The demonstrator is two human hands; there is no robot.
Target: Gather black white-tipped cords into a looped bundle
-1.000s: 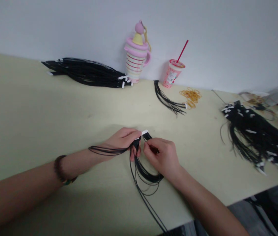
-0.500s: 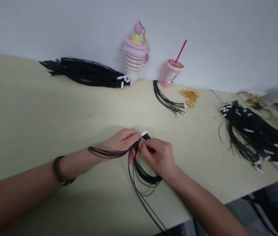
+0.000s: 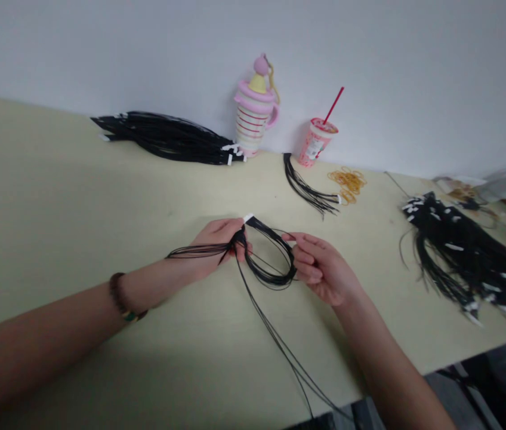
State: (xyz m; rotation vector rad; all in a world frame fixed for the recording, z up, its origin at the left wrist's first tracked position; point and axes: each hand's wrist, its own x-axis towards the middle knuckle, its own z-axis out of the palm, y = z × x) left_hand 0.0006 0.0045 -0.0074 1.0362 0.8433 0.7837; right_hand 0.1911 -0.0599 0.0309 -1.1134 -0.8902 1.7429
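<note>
My left hand [image 3: 217,242] pinches a bundle of thin black cords [image 3: 262,272] where they cross, just below a small white tag [image 3: 248,218]. The cords form a loop between my hands. My right hand [image 3: 320,266] sits at the loop's right side, fingers loosely extended with the loop hooked around them. Loose cord ends trail left over my left wrist and down toward the table's front edge. A dark bead bracelet [image 3: 121,297] is on my left wrist.
A large pile of black cords [image 3: 167,137] lies at the back left, beside a pink striped cup [image 3: 255,110] and a drink with a red straw [image 3: 315,140]. A small cord bundle [image 3: 309,191], yellow rubber bands [image 3: 348,181] and a tagged cord heap [image 3: 463,251] lie right.
My right hand let go of its pinch near the tag and moved right, spreading the cords into a wider loop. Both hands lifted slightly farther from me.
</note>
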